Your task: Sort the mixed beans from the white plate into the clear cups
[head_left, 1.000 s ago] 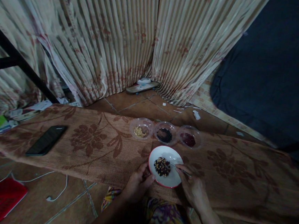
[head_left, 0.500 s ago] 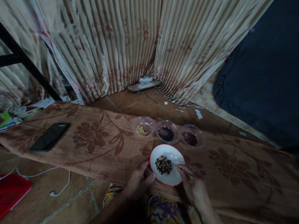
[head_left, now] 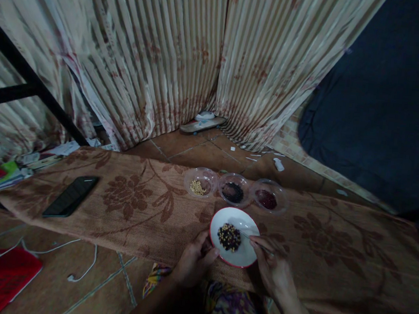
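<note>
A white plate with a red rim sits on the cloth in front of me. On it lies a heap of mixed dark and yellow beans. My left hand grips the plate's left edge, thumb near the rim. In my right hand is the handle of a thin metal spoon, whose tip reaches the heap's right side. Just beyond the plate stand three clear plastic bowls: one with yellow beans, one with black beans, one with dark red beans.
A brown flowered cloth covers the long, low table. A black phone lies at its left. Striped curtains hang behind, with a skateboard at their foot. A red bag and white earphone cable are on the tiled floor.
The whole view has shifted slightly, so everything appears a little lower. Both hands keep their places at the plate, and the spoon stays by the heap of beans.
</note>
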The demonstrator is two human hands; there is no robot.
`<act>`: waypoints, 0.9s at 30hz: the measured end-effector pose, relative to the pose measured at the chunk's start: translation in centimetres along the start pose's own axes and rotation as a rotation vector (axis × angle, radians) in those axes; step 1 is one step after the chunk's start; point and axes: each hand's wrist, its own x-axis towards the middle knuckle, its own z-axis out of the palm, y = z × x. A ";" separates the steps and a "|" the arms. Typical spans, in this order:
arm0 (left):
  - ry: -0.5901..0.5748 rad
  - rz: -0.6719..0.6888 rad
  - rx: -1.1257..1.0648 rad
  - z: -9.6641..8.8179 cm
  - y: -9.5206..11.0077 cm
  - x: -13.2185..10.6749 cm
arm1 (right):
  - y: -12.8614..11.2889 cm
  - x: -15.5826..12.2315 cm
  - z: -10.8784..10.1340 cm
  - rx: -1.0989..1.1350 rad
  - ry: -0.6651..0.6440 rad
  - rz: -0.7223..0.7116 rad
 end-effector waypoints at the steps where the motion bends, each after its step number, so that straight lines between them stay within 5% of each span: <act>1: -0.012 -0.008 -0.012 0.0 0.1 0.0 | 0.0 0.0 -0.1 0.009 0.010 0.014; 8: 0.009 -0.021 -0.043 0.1 0.4 0.2 | -0.3 0.5 -1.0 0.099 0.029 0.136; 27: 0.002 -0.025 -0.019 0.1 0.4 0.0 | -0.9 -0.4 -0.4 0.095 0.042 0.112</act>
